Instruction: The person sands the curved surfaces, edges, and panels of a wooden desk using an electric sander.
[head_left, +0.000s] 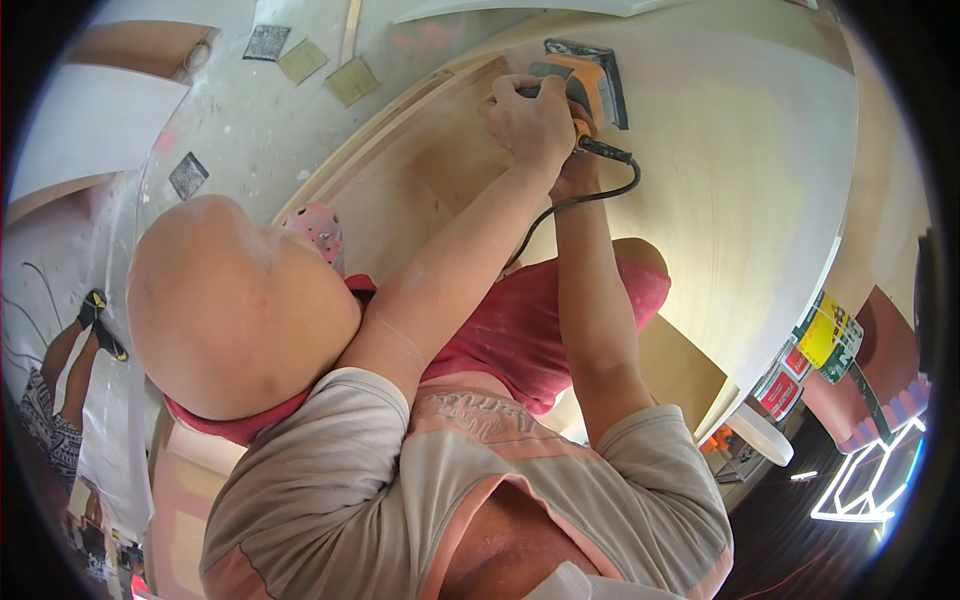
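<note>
Both my hands are on an orange and black electric sander (597, 85), which lies with its flat pad against a broad, pale, smooth panel (740, 160). My left hand (535, 122) is closed over the sander's left side, fingers curled on its dark grip. Closer to me, my right hand (575, 178) holds the rear end by the cord outlet; the left hand and the tool partly hide its fingers. A black cord (638, 180) loops out from the back of the sander and passes between my forearms toward my red shorts (510, 320).
Several square abrasive pads (351, 82) lie on the dusty floor at the upper left. A raised wooden edge (385, 125) borders the panel. Another person's legs (75, 360) show at far left. Colourful packages (830, 335) and a white lit frame (870, 470) are at right.
</note>
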